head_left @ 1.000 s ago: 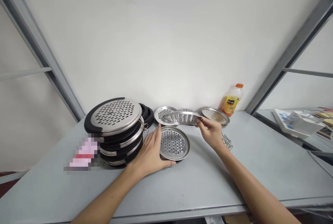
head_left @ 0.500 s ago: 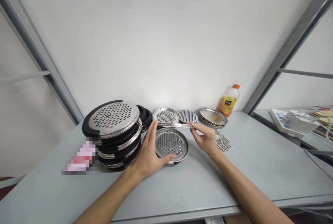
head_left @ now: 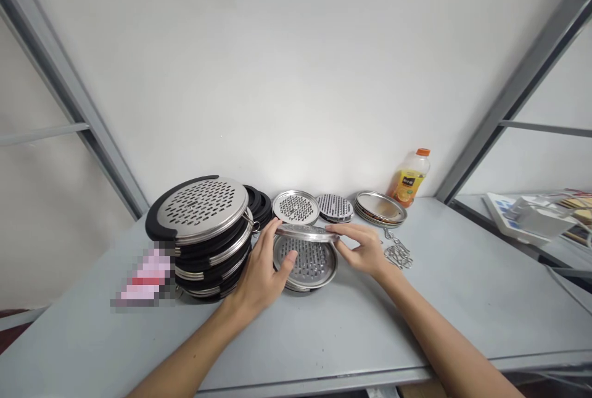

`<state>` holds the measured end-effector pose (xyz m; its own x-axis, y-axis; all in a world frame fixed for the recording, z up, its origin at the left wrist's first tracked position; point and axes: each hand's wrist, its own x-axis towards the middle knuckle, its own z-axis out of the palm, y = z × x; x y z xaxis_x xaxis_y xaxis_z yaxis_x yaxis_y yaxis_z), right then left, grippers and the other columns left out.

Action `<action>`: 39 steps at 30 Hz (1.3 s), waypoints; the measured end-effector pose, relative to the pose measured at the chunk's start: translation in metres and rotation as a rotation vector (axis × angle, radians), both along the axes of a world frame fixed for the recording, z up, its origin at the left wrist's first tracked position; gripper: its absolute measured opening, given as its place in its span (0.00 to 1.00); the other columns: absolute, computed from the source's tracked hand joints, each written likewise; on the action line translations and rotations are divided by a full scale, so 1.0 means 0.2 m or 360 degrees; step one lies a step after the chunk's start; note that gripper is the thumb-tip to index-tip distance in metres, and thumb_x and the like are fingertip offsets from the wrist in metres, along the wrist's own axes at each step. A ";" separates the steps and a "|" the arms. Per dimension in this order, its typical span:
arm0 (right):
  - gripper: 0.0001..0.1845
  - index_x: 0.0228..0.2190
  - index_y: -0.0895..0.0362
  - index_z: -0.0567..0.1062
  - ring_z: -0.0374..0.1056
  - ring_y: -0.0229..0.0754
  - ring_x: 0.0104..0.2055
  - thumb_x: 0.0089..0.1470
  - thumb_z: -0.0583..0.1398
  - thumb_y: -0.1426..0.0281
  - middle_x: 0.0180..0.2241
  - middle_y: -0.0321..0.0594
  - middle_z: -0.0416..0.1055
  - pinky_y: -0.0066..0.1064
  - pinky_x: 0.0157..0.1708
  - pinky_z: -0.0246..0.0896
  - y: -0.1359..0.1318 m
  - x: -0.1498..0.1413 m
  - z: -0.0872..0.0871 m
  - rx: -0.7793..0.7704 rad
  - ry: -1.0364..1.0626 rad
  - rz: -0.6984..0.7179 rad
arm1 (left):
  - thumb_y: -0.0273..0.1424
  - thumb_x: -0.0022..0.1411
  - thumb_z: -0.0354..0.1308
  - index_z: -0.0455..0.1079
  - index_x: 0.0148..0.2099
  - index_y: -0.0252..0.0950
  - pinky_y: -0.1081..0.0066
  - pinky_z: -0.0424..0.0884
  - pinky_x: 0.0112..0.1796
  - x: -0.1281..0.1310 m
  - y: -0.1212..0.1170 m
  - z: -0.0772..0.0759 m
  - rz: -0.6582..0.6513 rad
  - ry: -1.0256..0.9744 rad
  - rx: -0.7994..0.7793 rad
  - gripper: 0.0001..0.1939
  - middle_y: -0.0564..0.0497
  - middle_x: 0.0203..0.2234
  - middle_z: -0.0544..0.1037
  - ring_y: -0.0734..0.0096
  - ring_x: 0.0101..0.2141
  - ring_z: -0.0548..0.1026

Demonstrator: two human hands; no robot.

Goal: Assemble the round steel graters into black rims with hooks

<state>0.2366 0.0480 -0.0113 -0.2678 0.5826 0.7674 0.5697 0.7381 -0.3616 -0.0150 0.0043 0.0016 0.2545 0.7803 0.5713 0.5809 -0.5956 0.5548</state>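
A round metal grater disc (head_left: pixel 308 233) is held nearly edge-on, tilted, above another grater disc (head_left: pixel 308 265) lying on the table. My right hand (head_left: pixel 363 250) pinches its right rim between thumb and fingers. The fingertips of my left hand (head_left: pixel 263 268) meet its left rim, with the thumb bent below it. Close by my left hand rises a tall stack of round graters (head_left: pixel 203 207) with black edging and metal rims. Whether the two discs touch is hard to see.
Behind my hands lie a perforated disc (head_left: pixel 296 207), slotted discs (head_left: pixel 336 207), black rings (head_left: pixel 262 207) and stacked plain discs (head_left: pixel 380 205). Wire clips (head_left: pixel 398 255) lie to the right. A juice bottle (head_left: pixel 411 179) stands near the wall; a power strip (head_left: pixel 513 219) sits far right.
The disc in my right hand has moved left and down over the lower grater, turning through edge-on. My left fingertips have come onto its left rim, and the left thumb has drawn up.
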 end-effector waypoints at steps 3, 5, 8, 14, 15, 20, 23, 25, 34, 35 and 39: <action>0.17 0.39 0.52 0.78 0.74 0.48 0.39 0.45 0.58 0.76 0.38 0.42 0.78 0.40 0.40 0.71 -0.02 0.01 0.03 -0.0079 -0.0104 0.0180 | 0.38 0.65 0.50 0.55 0.61 0.34 0.54 0.60 0.57 -0.01 -0.01 0.01 0.0020 0.0063 -0.0001 0.25 0.39 0.58 0.63 0.56 0.59 0.60; 0.20 0.40 0.53 0.76 0.72 0.48 0.41 0.44 0.58 0.77 0.40 0.42 0.77 0.41 0.42 0.69 -0.04 0.02 0.05 -0.0144 -0.0183 0.0291 | 0.42 0.59 0.56 0.57 0.60 0.34 0.53 0.63 0.56 -0.01 -0.02 0.01 0.0007 0.0166 -0.0012 0.30 0.38 0.59 0.62 0.52 0.58 0.62; 0.23 0.43 0.53 0.75 0.70 0.49 0.43 0.42 0.58 0.78 0.41 0.44 0.76 0.42 0.44 0.67 -0.07 0.03 0.08 -0.0246 -0.0296 0.0380 | 0.48 0.46 0.65 0.57 0.62 0.35 0.50 0.63 0.55 -0.01 -0.03 0.00 -0.0042 0.0359 0.0014 0.45 0.37 0.61 0.59 0.45 0.58 0.62; 0.23 0.44 0.53 0.73 0.68 0.49 0.44 0.43 0.58 0.76 0.43 0.45 0.73 0.44 0.45 0.63 -0.10 0.00 0.11 -0.0293 -0.0368 0.0472 | 0.47 0.38 0.71 0.58 0.63 0.38 0.46 0.60 0.57 -0.01 -0.02 -0.02 -0.0136 0.0510 0.0073 0.51 0.40 0.61 0.62 0.43 0.60 0.58; 0.23 0.44 0.53 0.73 0.67 0.50 0.44 0.43 0.58 0.76 0.43 0.45 0.73 0.45 0.46 0.63 -0.10 -0.01 0.11 -0.0293 -0.0375 0.0487 | 0.46 0.38 0.72 0.59 0.62 0.39 0.47 0.61 0.56 -0.02 -0.01 -0.02 -0.0170 0.0493 0.0071 0.50 0.41 0.60 0.64 0.45 0.60 0.59; 0.24 0.44 0.52 0.74 0.62 0.54 0.53 0.41 0.62 0.72 0.44 0.45 0.72 0.51 0.53 0.56 -0.12 -0.01 0.12 -0.0363 -0.0466 0.0505 | 0.45 0.41 0.71 0.64 0.59 0.39 0.49 0.64 0.55 -0.03 0.01 -0.03 -0.0284 0.0468 0.0047 0.43 0.41 0.55 0.70 0.48 0.57 0.65; 0.26 0.46 0.51 0.73 0.57 0.56 0.58 0.42 0.65 0.69 0.49 0.45 0.70 0.53 0.57 0.53 -0.12 0.02 0.13 -0.0511 -0.0473 0.0530 | 0.45 0.43 0.71 0.66 0.57 0.39 0.49 0.64 0.55 -0.03 0.01 -0.02 -0.0285 0.0504 0.0082 0.40 0.41 0.55 0.70 0.48 0.57 0.65; 0.26 0.47 0.51 0.73 0.55 0.55 0.61 0.44 0.66 0.65 0.53 0.45 0.67 0.53 0.58 0.52 -0.11 0.04 0.13 -0.0620 -0.0383 0.0556 | 0.46 0.44 0.70 0.66 0.58 0.39 0.49 0.63 0.56 -0.04 0.01 -0.02 -0.0295 0.0538 0.0083 0.40 0.41 0.56 0.69 0.48 0.58 0.64; 0.57 0.63 0.55 0.53 0.53 0.58 0.63 0.36 0.71 0.56 0.63 0.54 0.52 0.53 0.61 0.51 -0.07 0.04 0.04 -0.1109 -0.0299 0.0501 | 0.53 0.57 0.56 0.45 0.68 0.38 0.45 0.56 0.57 -0.05 0.00 -0.04 -0.0150 0.0616 -0.0218 0.45 0.37 0.65 0.49 0.44 0.64 0.49; 0.56 0.63 0.55 0.53 0.54 0.57 0.63 0.37 0.71 0.57 0.63 0.54 0.52 0.52 0.61 0.51 -0.06 0.04 0.03 -0.1128 -0.0280 0.0510 | 0.52 0.58 0.55 0.46 0.68 0.38 0.46 0.56 0.58 -0.05 0.00 -0.04 -0.0149 0.0601 -0.0217 0.43 0.38 0.65 0.51 0.46 0.63 0.51; 0.54 0.63 0.55 0.51 0.52 0.56 0.64 0.40 0.69 0.58 0.64 0.52 0.51 0.51 0.61 0.51 -0.07 0.03 0.01 -0.1147 -0.0246 0.0525 | 0.48 0.58 0.57 0.52 0.65 0.38 0.49 0.58 0.58 -0.03 0.00 -0.04 -0.0138 0.0527 -0.0131 0.38 0.41 0.63 0.57 0.48 0.62 0.55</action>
